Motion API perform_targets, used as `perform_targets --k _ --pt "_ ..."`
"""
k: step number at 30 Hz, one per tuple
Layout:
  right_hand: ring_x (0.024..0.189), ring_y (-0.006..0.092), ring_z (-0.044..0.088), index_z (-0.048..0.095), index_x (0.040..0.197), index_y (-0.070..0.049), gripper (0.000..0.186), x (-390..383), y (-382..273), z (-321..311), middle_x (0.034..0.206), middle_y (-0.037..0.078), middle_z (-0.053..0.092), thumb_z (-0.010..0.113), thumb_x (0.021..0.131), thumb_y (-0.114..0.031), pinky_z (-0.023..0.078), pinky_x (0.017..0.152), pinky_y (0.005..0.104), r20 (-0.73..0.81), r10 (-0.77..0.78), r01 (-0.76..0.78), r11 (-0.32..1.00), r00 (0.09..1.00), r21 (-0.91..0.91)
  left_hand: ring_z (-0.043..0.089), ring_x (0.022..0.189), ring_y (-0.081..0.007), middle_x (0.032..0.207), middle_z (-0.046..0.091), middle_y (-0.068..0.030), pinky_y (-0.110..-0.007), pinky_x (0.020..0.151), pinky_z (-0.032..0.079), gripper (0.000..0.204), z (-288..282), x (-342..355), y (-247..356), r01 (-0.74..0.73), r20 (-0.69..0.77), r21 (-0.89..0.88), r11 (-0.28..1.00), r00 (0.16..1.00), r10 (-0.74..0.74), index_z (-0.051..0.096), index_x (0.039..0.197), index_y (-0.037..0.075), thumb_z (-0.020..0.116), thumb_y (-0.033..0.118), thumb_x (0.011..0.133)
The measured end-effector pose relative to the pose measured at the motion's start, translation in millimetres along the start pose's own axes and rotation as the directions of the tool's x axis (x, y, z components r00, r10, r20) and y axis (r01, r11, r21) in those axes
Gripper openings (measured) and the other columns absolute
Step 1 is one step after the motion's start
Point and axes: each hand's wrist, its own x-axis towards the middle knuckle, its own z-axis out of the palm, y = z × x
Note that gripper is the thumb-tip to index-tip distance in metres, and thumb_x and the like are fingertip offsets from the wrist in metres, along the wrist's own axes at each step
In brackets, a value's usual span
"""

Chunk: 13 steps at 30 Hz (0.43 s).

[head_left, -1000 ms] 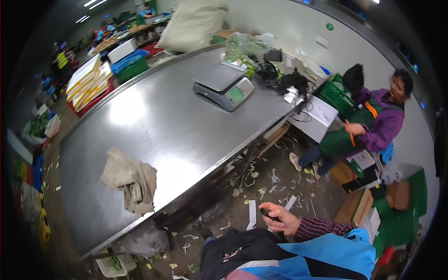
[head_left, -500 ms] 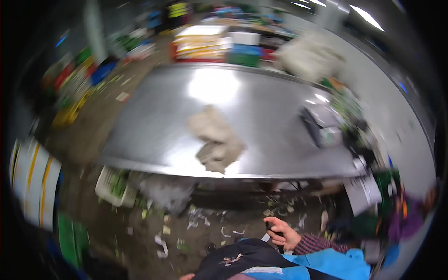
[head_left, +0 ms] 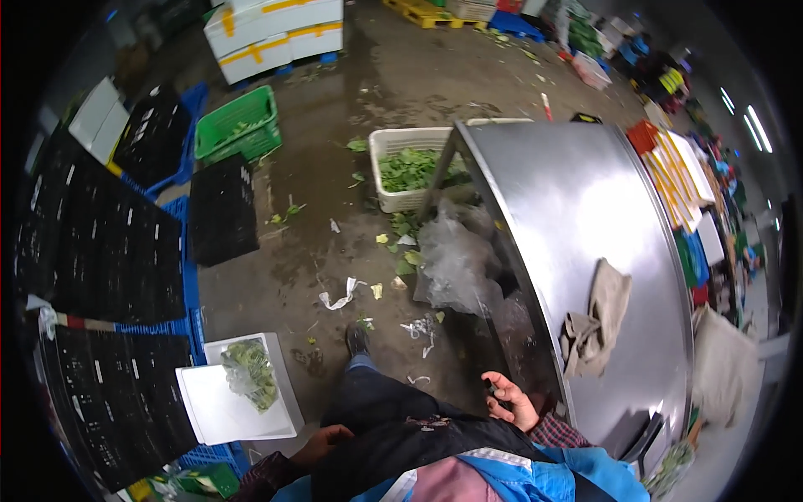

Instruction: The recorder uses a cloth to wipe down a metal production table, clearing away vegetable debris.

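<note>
My right hand (head_left: 514, 403) is closed around a small black object (head_left: 488, 386) in front of my body, beside the near edge of the metal table. Most of that object lies hidden in the fingers, so its kind does not show. Low at my left side hangs my left hand (head_left: 321, 444), partly covered by my dark apron (head_left: 368, 456). Its fingers are loosely bent, and nothing shows in them. Nearest to it, on the left, a bag of leafy greens (head_left: 251, 372) rests on an open white foam box (head_left: 287, 410).
A crumpled beige cloth (head_left: 609, 305) lies on the metal table (head_left: 552, 184). By its leg stand a white crate of greens (head_left: 401, 201) and clear plastic (head_left: 460, 259). Black stacked crates (head_left: 100, 234), a green crate (head_left: 242, 134) and foam boxes (head_left: 284, 46) stand left. Scraps litter the wet floor (head_left: 326, 217).
My view has swung left, so the table now sits at the right and the left-side crates and foam box show. My left hand has come further into view. My right hand keeps its grip.
</note>
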Motion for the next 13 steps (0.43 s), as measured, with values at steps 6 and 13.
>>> perform_targets --k 6,13 --pt "0.036 0.0045 0.028 0.048 0.119 -0.011 0.032 151.2 -52.8 90.8 0.059 0.0 0.041 0.049 0.087 -0.009 0.023 0.033 0.0186 0.017 0.137 -0.131 0.969 0.99 -0.211 0.053 0.1 -0.0114 0.105 0.057 -0.0036 -0.026 0.09 0.041 0.023 -88.0 32.7 7.1 -0.294 -0.246 -0.542 0.787 0.951 0.186 0.056 0.102 0.004 0.066 0.007 0.082" --pt "0.035 0.0034 0.031 0.048 0.12 -0.009 0.034 270.4 -113.5 184.0 0.064 0.004 0.048 0.048 0.086 -0.004 0.027 0.032 0.0166 0.001 0.115 -0.113 0.977 0.993 -0.18 0.053 0.103 -0.0151 0.107 0.057 -0.0062 -0.03 0.094 0.04 0.032 -243.1 90.9 87.4 -0.311 -0.173 -0.421 0.852 0.95 0.261 0.057 0.107 0.003 0.07 0.007 0.078"
